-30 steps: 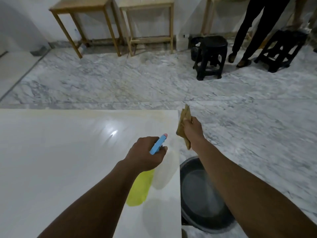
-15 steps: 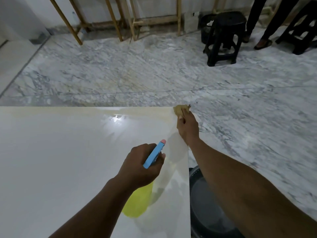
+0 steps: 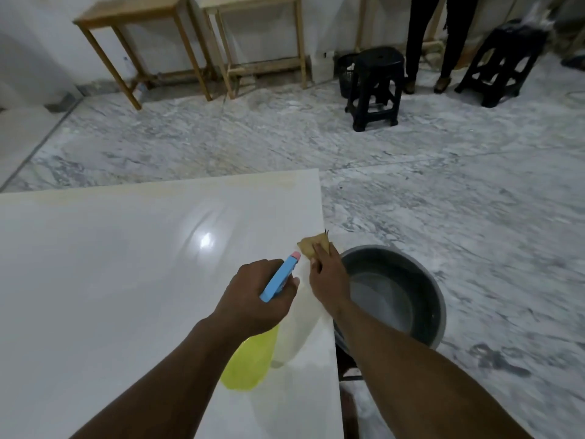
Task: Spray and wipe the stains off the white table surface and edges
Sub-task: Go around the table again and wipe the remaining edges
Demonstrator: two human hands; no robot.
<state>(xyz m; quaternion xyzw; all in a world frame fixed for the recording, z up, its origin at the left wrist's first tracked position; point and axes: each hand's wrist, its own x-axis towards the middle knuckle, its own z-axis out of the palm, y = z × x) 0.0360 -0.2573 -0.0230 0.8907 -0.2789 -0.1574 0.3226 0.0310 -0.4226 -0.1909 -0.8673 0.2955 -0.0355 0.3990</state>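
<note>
- The left hand (image 3: 253, 299) grips a spray bottle (image 3: 250, 359) — blue nozzle forward, yellow body under the wrist, above the surface (image 3: 110, 296).
- The right hand (image 3: 327, 280) is closed on a tan cloth (image 3: 311, 247), pressing it on the surface's right edge.
- Just beside that edge, on the marble floor (image 3: 474, 201) — a grey basin (image 3: 440, 299).
- A yellowish stain (image 3: 259, 183) runs along the far edge.
</note>
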